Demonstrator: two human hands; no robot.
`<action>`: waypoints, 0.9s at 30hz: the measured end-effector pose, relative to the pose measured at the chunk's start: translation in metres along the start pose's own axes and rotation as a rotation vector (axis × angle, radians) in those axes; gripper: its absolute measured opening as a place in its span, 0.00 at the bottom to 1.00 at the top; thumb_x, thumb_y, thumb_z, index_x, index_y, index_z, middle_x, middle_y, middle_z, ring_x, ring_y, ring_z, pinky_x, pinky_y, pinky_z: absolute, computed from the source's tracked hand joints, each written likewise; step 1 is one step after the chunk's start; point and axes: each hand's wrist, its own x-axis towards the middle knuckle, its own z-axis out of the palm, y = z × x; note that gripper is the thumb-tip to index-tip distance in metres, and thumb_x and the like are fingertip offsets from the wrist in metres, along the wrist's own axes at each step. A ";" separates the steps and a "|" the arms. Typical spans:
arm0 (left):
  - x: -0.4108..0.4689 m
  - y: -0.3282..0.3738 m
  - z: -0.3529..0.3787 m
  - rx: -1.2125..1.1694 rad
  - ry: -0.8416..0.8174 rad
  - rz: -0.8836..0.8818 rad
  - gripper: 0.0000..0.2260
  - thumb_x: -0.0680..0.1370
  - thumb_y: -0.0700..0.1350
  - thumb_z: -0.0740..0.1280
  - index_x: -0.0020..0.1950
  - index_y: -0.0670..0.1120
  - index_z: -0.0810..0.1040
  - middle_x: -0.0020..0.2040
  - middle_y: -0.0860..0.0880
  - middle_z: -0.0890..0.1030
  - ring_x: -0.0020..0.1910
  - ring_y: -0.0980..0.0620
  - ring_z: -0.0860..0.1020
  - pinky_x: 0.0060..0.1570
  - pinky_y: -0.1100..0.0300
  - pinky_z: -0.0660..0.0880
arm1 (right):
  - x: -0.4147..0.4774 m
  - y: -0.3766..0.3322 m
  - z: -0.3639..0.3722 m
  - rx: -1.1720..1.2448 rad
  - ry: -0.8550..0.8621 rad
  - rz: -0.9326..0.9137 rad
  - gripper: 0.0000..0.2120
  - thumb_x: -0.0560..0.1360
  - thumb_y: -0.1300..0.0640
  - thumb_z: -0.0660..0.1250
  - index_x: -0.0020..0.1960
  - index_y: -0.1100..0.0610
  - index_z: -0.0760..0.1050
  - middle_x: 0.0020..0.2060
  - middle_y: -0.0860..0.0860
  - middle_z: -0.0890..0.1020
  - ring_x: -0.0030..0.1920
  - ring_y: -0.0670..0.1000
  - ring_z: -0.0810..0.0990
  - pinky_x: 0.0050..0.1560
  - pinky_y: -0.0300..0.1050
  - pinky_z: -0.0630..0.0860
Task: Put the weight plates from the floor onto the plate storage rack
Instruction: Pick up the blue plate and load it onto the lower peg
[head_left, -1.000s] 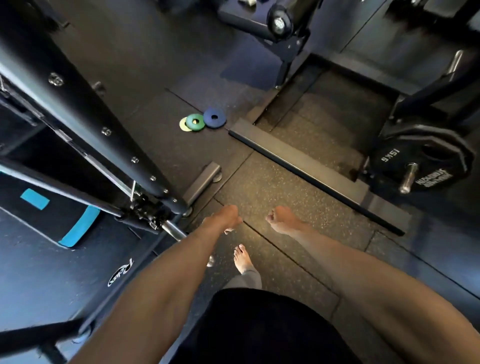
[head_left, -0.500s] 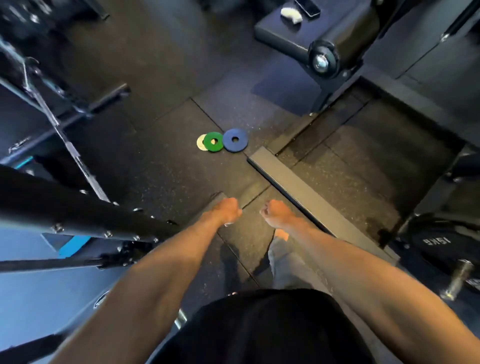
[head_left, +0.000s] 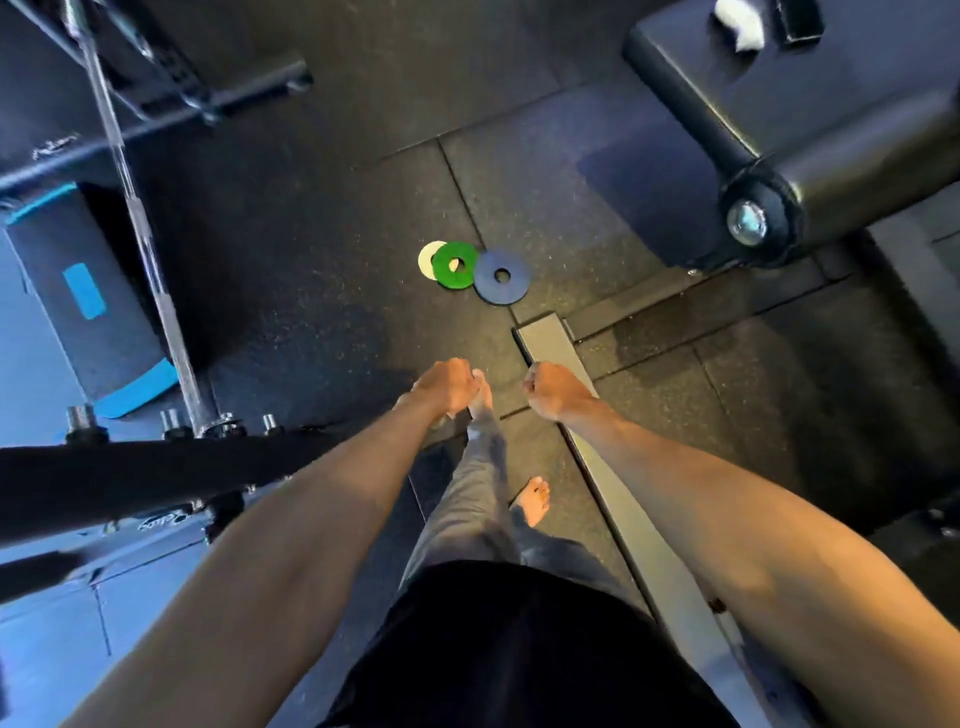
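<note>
Three small weight plates lie flat on the black rubber floor ahead of me. A white plate (head_left: 427, 258) is half covered by a green plate (head_left: 455, 265), and a blue plate (head_left: 502, 276) lies against the green one's right edge. My left hand (head_left: 445, 387) and my right hand (head_left: 554, 391) hang in front of me, short of the plates, with loosely curled fingers holding nothing. My bare feet show below and between them. No plate storage rack can be made out for certain.
A padded black bench (head_left: 810, 130) stands at the upper right. A grey steel base beam (head_left: 558, 353) runs under my right arm. At the left are a barbell (head_left: 145, 234), a black and blue step platform (head_left: 88, 296) and a black frame beam (head_left: 156, 473) with short pegs (head_left: 80, 415).
I have walked towards the three plates, which now lie closer and lower in view. The loaded 15 kg plates at the right have left the view. Both hands stay empty.
</note>
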 end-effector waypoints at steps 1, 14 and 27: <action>0.012 0.006 -0.006 -0.034 -0.014 -0.012 0.10 0.81 0.46 0.60 0.45 0.44 0.77 0.43 0.40 0.84 0.44 0.39 0.84 0.47 0.50 0.80 | 0.014 0.000 -0.010 -0.015 0.001 -0.006 0.15 0.81 0.54 0.58 0.56 0.63 0.78 0.56 0.60 0.82 0.60 0.61 0.79 0.58 0.51 0.77; 0.213 0.035 -0.101 -0.213 -0.061 -0.100 0.14 0.81 0.43 0.58 0.55 0.34 0.79 0.48 0.35 0.83 0.46 0.40 0.84 0.42 0.52 0.81 | 0.217 -0.027 -0.109 -0.023 -0.054 0.088 0.14 0.81 0.54 0.58 0.57 0.62 0.77 0.57 0.61 0.81 0.60 0.62 0.78 0.53 0.50 0.76; 0.524 -0.049 0.013 -0.482 -0.101 -0.455 0.26 0.65 0.55 0.62 0.56 0.39 0.76 0.51 0.38 0.82 0.46 0.39 0.83 0.46 0.44 0.82 | 0.484 0.054 -0.044 0.057 -0.057 0.278 0.14 0.81 0.56 0.61 0.65 0.60 0.71 0.61 0.60 0.79 0.64 0.60 0.76 0.59 0.48 0.74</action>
